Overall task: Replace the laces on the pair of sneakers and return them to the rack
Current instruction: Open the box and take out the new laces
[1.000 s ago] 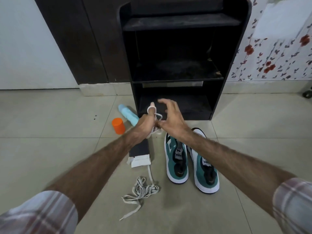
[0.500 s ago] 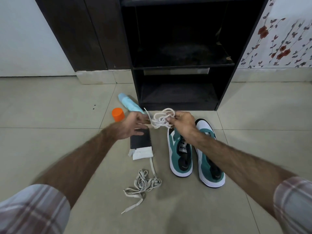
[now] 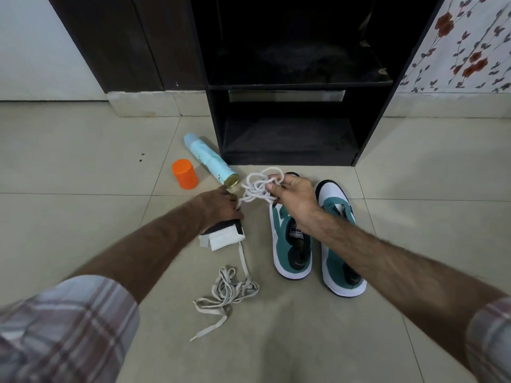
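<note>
Low center of frame: old flat laces (image 3: 229,293) are lying in a loose tangle on the tile, one end trailing up to a black-and-white packet (image 3: 224,234). Right of them the two sneakers (image 3: 318,244) are sitting side by side, toes toward the rack, teal and white, no laces in them. Tongue label on the left one is carrying writing, too blurred to read.

Mid frame: left hand (image 3: 221,203) is hovering over the packet's top edge, fingers curled and pinching one end of the new lace (image 3: 260,187). Right hand (image 3: 296,197) is gripping the white round lace bundle between thumb and curled fingers, above the left sneaker's toe. Loops are hanging loose between both hands.

Further up, left of center: a light-blue can (image 3: 210,160) is lying on its side, open end toward the hands, print unreadable, contents not visible. An orange cap (image 3: 184,173) is standing just left of it.

Top center: the black rack (image 3: 298,87) is standing against the wall, both visible shelves holding nothing.
</note>
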